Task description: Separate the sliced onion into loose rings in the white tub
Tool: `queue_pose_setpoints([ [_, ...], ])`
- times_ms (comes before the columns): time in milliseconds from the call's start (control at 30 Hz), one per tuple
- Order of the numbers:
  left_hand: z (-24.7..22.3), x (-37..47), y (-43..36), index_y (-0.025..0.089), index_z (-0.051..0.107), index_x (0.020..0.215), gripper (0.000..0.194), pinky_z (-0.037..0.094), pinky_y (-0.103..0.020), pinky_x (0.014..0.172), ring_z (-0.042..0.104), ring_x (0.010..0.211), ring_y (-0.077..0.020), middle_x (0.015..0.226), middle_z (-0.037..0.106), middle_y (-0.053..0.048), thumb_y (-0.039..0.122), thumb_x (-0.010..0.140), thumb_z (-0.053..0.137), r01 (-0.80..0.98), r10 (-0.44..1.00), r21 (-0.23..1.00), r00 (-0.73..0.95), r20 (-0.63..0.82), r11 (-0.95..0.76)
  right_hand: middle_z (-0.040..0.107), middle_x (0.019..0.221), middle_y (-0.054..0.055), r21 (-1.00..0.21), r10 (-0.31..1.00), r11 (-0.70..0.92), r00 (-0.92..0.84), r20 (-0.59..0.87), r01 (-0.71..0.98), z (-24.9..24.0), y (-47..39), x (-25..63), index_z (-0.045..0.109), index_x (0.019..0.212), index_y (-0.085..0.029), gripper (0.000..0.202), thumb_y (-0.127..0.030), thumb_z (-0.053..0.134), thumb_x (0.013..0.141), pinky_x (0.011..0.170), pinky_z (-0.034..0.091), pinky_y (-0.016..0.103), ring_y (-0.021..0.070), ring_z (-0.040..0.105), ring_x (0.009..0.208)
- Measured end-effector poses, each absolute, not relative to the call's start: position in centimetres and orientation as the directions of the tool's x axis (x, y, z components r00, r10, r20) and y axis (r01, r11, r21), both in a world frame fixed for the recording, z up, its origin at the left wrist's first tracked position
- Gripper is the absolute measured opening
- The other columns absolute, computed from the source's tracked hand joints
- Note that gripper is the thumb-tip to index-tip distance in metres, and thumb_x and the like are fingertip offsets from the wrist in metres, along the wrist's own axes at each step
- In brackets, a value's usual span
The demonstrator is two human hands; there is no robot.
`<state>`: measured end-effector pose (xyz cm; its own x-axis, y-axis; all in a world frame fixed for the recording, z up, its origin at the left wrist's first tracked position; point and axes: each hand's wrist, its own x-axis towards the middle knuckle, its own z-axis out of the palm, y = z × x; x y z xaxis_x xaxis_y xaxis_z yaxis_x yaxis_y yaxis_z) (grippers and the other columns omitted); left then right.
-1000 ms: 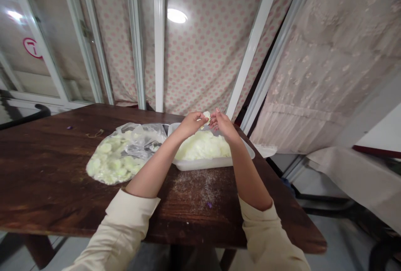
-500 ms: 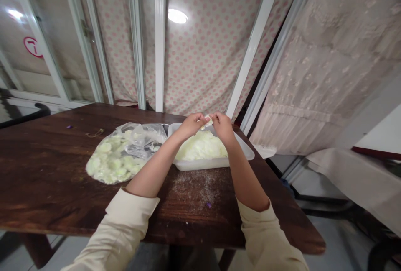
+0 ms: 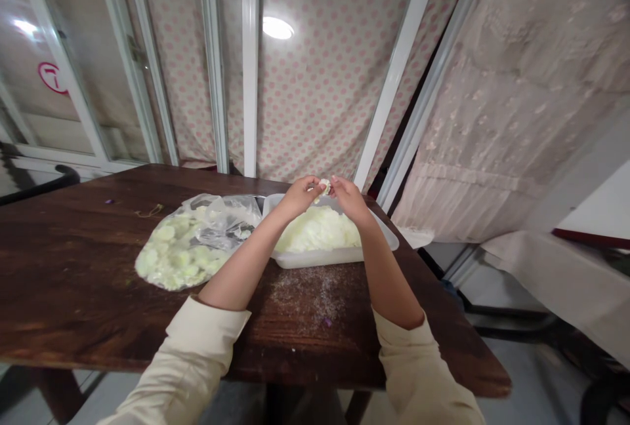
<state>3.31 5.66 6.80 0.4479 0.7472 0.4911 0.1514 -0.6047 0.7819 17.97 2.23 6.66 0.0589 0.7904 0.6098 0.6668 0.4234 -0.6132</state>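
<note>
Above the far part of a white plastic tub [image 3: 315, 258], my two hands meet at a small pale yellow-white piece [image 3: 325, 185], too small to name surely. My left hand [image 3: 301, 195] pinches it between thumb and fingers. My right hand [image 3: 348, 197] is closed at its right side, fingertips pinched against its edge. Below them, a heap of pale yellow-white soft pieces [image 3: 317, 228] fills the tub. To the left lies a clear plastic bag [image 3: 224, 212] with several pale green-white round pieces [image 3: 172, 258] in it.
The dark wooden table [image 3: 73, 267] carries white grains [image 3: 310, 294] in front of the tub and a small purple scrap [image 3: 327, 323]. A thin dry stem [image 3: 150, 210] lies at the far left. Behind stand framed glass panels with a dotted curtain [image 3: 319, 97].
My right hand's fingers have shifted slightly and spread a little from the left hand, so more of the pale piece shows. The tub and bag stay in place.
</note>
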Motion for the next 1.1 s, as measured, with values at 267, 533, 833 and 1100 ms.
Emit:
queue_pose_setpoints([
  [267, 6.7, 3.4, 5.6, 0.016, 0.047, 0.069, 0.031, 0.030, -0.020, 0.049, 0.037, 0.048, -0.0070, 0.051, 0.040, 0.005, 0.046, 0.075, 0.049, 0.157, 0.759, 0.789, 0.435, 0.485, -0.594, 0.051, 0.062, 0.000, -0.488, 0.770, 0.338, 0.062, 0.635, 0.805, 6.9, 1.8, 17.5, 0.049, 0.071, -0.019, 0.029, -0.041, 0.038, 0.086, 0.056, 0.032, 0.023, 0.0133, 0.050, 0.062],
  [533, 7.1, 3.1, 5.0, 0.015, 0.052, 0.070, 0.032, 0.028, -0.020, 0.047, 0.036, 0.047, -0.0065, 0.051, 0.040, 0.005, 0.047, 0.074, 0.051, 0.190, 0.787, 0.808, 0.432, 0.441, -0.558, 0.058, 0.067, 0.005, -0.259, 0.715, 0.034, 0.157, 0.681, 0.965, 7.0, 1.2, 17.3, 0.056, 0.074, -0.018, 0.033, -0.039, 0.035, 0.088, 0.055, 0.024, 0.025, 0.0154, 0.048, 0.061],
  [833, 7.2, 3.1, 4.7, 0.016, 0.056, 0.076, 0.030, 0.024, -0.019, 0.040, 0.028, 0.040, -0.0048, 0.049, 0.034, 0.006, 0.045, 0.076, 0.050, 0.110, 0.739, 0.848, 0.556, 0.380, -0.519, 0.036, 0.049, -0.003, -0.439, 0.708, 0.304, 0.108, 0.698, 0.846, 6.8, 1.5, 16.7, 0.039, 0.053, -0.019, 0.040, -0.044, 0.040, 0.084, 0.051, 0.023, 0.024, 0.0099, 0.033, 0.050],
  [1100, 6.9, 2.6, 6.1, 0.015, 0.059, 0.073, 0.027, 0.029, -0.022, 0.051, 0.040, 0.051, -0.0088, 0.054, 0.046, 0.002, 0.040, 0.075, 0.050, 0.401, 0.807, 0.714, 0.422, 0.412, -0.574, 0.046, 0.059, -0.001, -0.357, 0.651, 0.109, 0.204, 0.731, 0.928, 8.0, 0.4, 16.4, 0.044, 0.064, -0.019, 0.025, -0.037, 0.052, 0.079, 0.054, 0.027, 0.025, 0.0115, 0.041, 0.057],
])
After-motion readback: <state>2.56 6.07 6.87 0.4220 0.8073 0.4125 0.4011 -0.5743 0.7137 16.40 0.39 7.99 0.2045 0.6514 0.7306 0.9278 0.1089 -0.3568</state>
